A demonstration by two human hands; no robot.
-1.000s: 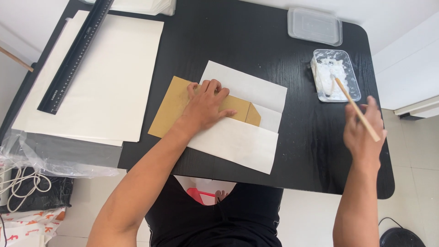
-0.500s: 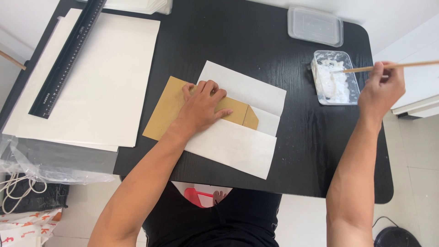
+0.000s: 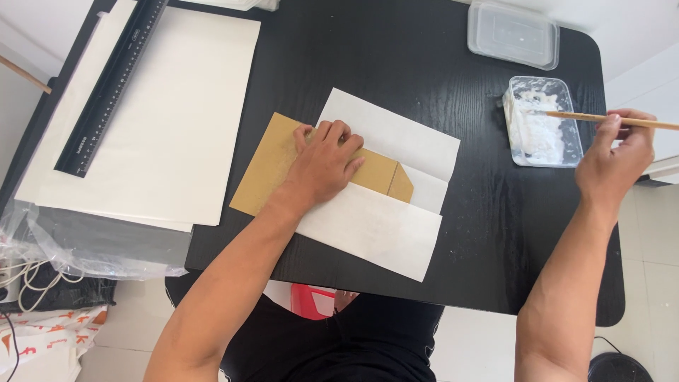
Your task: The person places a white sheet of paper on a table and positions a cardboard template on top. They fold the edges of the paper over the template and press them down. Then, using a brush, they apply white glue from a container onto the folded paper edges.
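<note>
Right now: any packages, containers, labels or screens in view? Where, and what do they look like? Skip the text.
Clear plastic tub: table's right edge, rectangular, white paste inside; right hand holds a wooden stick over it.
Clear plastic lid: far right corner, rectangular, flat.
Clear plastic bag: crumpled, left of the table.
Printed white bag: floor, bottom left, orange marks.
No screens.

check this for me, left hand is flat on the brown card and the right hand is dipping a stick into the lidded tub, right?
Not quite. The head view shows the tub open, with white paste inside; the lid lies apart behind it. The rest holds: left hand flat on the brown card, right hand holding the stick into the tub.
</note>
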